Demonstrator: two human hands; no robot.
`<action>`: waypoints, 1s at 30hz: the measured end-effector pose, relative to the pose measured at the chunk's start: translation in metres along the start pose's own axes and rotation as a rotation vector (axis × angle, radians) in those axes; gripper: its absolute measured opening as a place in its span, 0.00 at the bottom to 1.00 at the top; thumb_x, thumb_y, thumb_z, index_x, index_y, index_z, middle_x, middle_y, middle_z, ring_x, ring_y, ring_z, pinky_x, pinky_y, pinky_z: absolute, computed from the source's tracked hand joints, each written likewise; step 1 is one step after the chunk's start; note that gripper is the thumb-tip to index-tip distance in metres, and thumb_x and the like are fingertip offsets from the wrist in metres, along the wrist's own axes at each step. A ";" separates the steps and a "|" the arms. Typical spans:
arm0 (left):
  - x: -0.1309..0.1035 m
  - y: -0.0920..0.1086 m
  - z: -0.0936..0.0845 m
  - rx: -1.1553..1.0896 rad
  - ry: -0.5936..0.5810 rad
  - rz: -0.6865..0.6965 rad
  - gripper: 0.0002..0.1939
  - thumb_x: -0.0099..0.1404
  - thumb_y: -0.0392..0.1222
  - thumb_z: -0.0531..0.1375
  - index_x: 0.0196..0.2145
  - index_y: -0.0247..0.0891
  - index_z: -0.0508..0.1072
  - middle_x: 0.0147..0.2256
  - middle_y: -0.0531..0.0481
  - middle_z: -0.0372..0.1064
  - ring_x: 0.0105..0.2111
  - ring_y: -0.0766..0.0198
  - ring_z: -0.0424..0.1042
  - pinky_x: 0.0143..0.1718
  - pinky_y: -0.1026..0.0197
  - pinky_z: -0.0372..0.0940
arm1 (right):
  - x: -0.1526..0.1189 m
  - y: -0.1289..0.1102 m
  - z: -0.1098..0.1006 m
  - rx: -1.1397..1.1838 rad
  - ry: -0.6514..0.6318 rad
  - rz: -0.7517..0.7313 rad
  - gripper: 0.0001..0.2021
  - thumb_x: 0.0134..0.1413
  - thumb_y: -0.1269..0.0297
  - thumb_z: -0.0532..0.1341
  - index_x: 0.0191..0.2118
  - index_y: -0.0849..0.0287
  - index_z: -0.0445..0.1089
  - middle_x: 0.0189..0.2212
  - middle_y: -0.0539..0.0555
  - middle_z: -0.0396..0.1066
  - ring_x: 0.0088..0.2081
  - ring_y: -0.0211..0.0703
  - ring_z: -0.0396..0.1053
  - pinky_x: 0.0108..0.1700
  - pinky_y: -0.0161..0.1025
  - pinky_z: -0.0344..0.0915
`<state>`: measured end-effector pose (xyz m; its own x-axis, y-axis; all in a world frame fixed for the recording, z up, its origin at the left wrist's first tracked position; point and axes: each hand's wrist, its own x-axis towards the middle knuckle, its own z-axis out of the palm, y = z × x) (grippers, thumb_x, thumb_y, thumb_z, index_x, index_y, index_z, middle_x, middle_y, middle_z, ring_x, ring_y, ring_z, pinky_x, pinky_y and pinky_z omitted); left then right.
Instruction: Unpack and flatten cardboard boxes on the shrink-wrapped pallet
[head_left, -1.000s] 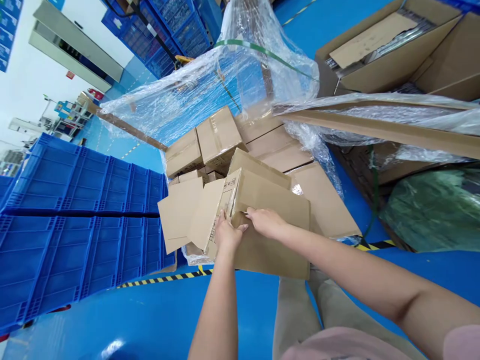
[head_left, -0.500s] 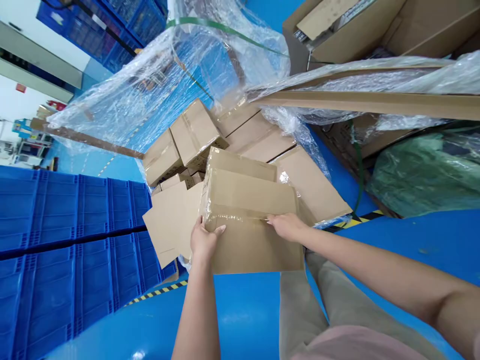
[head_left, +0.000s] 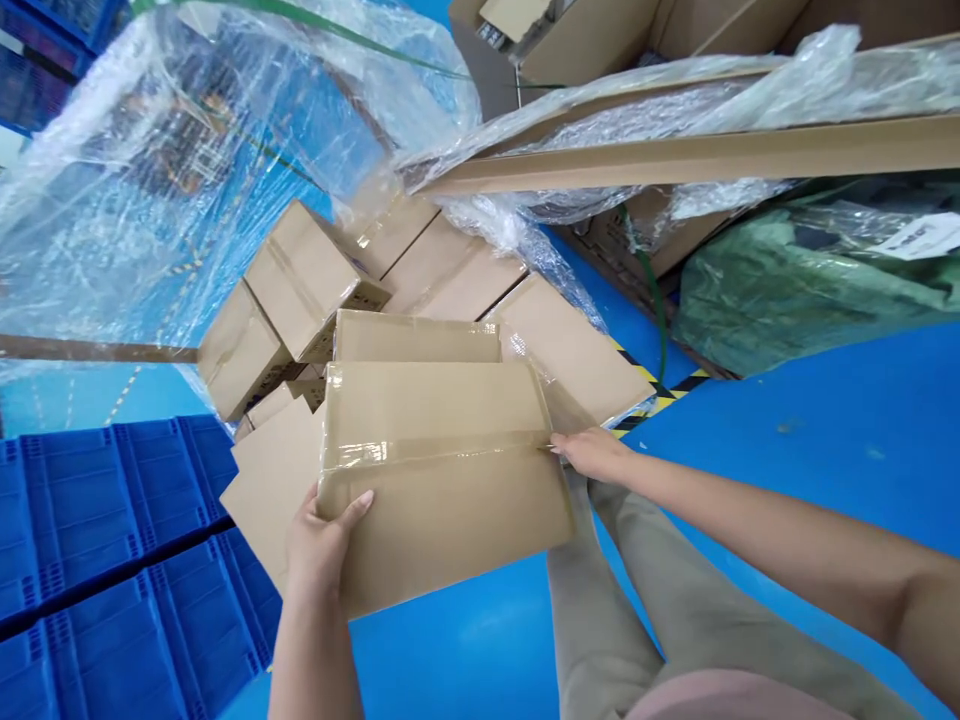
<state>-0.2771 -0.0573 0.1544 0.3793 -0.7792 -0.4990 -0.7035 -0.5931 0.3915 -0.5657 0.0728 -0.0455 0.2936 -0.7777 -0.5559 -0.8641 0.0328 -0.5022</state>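
R hand [head_left: 592,453] is nearing tape [head_left: 450,445] end at 3 o'clock, can't tell grip; L hand [head_left: 322,545] is clamping box [head_left: 442,515] at 9; tape pass prob. finishing.

Our left hand [head_left: 319,540] makes a grip, with its thumb [head_left: 355,512] over the top and its fingers [head_left: 311,498] mostly hidden. Our left arm [head_left: 311,655] reaches up to it from below. To the right of that grip, our right hand [head_left: 592,453] is curled, fingertips [head_left: 557,442] bunched. Our right arm [head_left: 765,532] slants back to a bent elbow [head_left: 904,600].
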 end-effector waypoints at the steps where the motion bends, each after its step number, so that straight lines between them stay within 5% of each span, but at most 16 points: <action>1: 0.002 -0.001 -0.001 0.012 -0.003 -0.013 0.29 0.38 0.48 0.66 0.40 0.38 0.69 0.33 0.45 0.72 0.30 0.56 0.71 0.28 0.58 0.66 | 0.000 0.000 -0.001 0.006 0.020 0.002 0.14 0.58 0.63 0.43 0.38 0.58 0.64 0.33 0.55 0.71 0.33 0.44 0.68 0.29 0.36 0.54; 16: -0.003 0.016 0.003 0.074 0.099 -0.101 0.26 0.35 0.46 0.67 0.36 0.36 0.71 0.29 0.47 0.71 0.27 0.56 0.70 0.25 0.59 0.65 | 0.021 -0.026 -0.020 0.029 0.078 -0.111 0.14 0.58 0.64 0.43 0.36 0.56 0.64 0.33 0.52 0.71 0.33 0.42 0.67 0.29 0.35 0.53; 30: 0.005 0.004 0.000 -0.034 0.022 -0.118 0.28 0.36 0.46 0.67 0.38 0.36 0.70 0.31 0.45 0.72 0.26 0.58 0.70 0.26 0.59 0.66 | 0.010 0.018 0.013 0.103 -0.018 0.046 0.11 0.53 0.67 0.48 0.39 0.55 0.65 0.33 0.54 0.72 0.35 0.44 0.68 0.32 0.35 0.56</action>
<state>-0.2786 -0.0639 0.1533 0.4718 -0.7075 -0.5261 -0.6327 -0.6873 0.3568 -0.5729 0.0741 -0.0688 0.2628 -0.7622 -0.5916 -0.8308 0.1331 -0.5405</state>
